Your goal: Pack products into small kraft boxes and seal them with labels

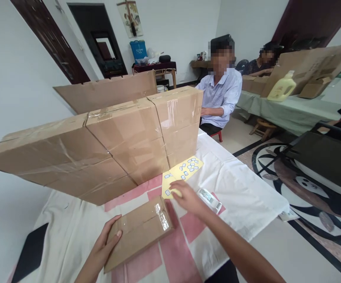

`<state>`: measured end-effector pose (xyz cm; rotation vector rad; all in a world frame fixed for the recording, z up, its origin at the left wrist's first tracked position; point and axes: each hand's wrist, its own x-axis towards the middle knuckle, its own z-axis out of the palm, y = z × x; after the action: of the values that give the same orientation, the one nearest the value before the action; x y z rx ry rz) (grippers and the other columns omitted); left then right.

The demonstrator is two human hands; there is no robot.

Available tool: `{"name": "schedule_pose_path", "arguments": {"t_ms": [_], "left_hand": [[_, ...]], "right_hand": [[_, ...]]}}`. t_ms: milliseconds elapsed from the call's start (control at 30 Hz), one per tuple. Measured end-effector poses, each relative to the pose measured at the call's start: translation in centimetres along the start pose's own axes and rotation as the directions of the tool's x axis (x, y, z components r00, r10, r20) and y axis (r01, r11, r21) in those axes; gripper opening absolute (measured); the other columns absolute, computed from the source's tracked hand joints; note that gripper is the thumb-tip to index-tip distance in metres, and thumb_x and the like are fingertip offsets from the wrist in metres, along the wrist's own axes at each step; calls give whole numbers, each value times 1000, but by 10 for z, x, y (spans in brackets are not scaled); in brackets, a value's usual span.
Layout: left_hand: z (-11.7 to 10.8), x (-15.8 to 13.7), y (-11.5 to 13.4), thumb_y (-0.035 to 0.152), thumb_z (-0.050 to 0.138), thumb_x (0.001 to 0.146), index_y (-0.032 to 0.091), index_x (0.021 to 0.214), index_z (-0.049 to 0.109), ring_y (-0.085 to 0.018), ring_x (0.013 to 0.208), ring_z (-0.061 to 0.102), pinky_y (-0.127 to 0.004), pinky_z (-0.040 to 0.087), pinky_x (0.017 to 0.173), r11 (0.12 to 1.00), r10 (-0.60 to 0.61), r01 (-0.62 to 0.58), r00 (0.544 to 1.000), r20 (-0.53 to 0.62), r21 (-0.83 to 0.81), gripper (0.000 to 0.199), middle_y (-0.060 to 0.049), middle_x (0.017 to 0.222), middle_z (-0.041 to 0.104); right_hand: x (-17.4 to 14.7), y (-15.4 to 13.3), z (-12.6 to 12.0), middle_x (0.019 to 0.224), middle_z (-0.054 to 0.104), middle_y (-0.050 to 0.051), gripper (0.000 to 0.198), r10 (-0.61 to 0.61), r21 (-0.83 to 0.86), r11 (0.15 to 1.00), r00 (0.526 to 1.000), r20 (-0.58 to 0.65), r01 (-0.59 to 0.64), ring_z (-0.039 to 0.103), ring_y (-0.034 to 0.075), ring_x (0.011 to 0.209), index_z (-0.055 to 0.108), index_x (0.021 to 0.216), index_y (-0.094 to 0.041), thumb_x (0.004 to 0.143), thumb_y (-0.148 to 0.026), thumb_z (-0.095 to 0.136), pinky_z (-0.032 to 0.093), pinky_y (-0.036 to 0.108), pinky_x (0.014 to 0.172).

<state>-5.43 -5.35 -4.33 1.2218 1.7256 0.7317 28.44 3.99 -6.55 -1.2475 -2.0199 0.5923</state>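
A flat taped cardboard box (139, 232) lies on the cloth in front of me. My left hand (103, 243) grips its left end, thumb on the top face and fingers along the far edge. My right hand (185, 195) reaches over the near corner of a yellow sheet (174, 179) with several small blue-edged labels on it. Its thumb and index finger look apart, with yellow showing between them; the other fingers are partly hidden. A blue-edged label (167, 193) lies close to these fingertips. Right of that hand is a white device or package (209, 199), its kind unclear.
Beyond the box, a wall of taped cardboard boxes (126, 137) spans the table. A person in a light shirt (223, 92) sits past it; another person (261, 65) is farther back. A yellow jug (282, 87) stands on the right-hand table. A dark chair (320, 157) is at right.
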Motion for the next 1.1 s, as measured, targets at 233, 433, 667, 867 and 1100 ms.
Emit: {"name": "schedule_pose_path", "arguments": {"t_ms": [233, 433, 667, 867, 1100], "left_hand": [[3, 2, -1, 74, 54, 82, 30, 131, 54, -32, 129, 53, -45, 41, 113, 999, 29, -27, 998, -58, 30, 66, -4, 138, 58], [4, 3, -5, 74, 52, 83, 30, 131, 53, -33, 130, 53, -49, 38, 116, 998, 42, -39, 997, -65, 44, 65, -5, 138, 58], [6, 5, -6, 75, 48, 85, 28, 128, 57, -33, 137, 48, -47, 33, 121, 994, 59, -47, 991, -123, 101, 64, -5, 141, 58], [8, 6, -6, 73, 46, 87, 29, 129, 55, -32, 144, 42, -50, 21, 127, 989, 70, -52, 989, -129, 138, 62, -6, 142, 56], [-10, 23, 16, 69, 51, 87, 29, 132, 53, -34, 140, 44, -56, 29, 123, 914, 268, -195, 949, -168, 357, 60, -9, 143, 53]], "right_hand": [[37, 127, -55, 113, 71, 9, 26, 238, -290, 931, 971, 24, -221, 60, 26, 111, 76, 104, -21, 90, -9, 57, 46, 38, 96], [46, 169, -70, 118, 66, 11, 28, 328, -401, 863, 944, -16, -307, 55, 29, 110, 75, 112, -22, 90, -16, 59, 43, 39, 93], [34, 188, -63, 122, 62, 11, 32, 352, -397, 852, 935, -47, -341, 52, 27, 110, 72, 119, -24, 91, -19, 58, 41, 38, 94], [36, 198, -59, 133, 56, 18, 48, 419, -311, 826, 881, -220, -470, 43, 35, 123, 57, 138, -21, 91, -29, 59, 33, 48, 102], [42, 210, -48, 79, 64, 5, 50, 490, -29, 853, 819, -299, -521, 57, 28, 98, 57, 133, -15, 83, -14, 51, 35, 42, 96]]}}
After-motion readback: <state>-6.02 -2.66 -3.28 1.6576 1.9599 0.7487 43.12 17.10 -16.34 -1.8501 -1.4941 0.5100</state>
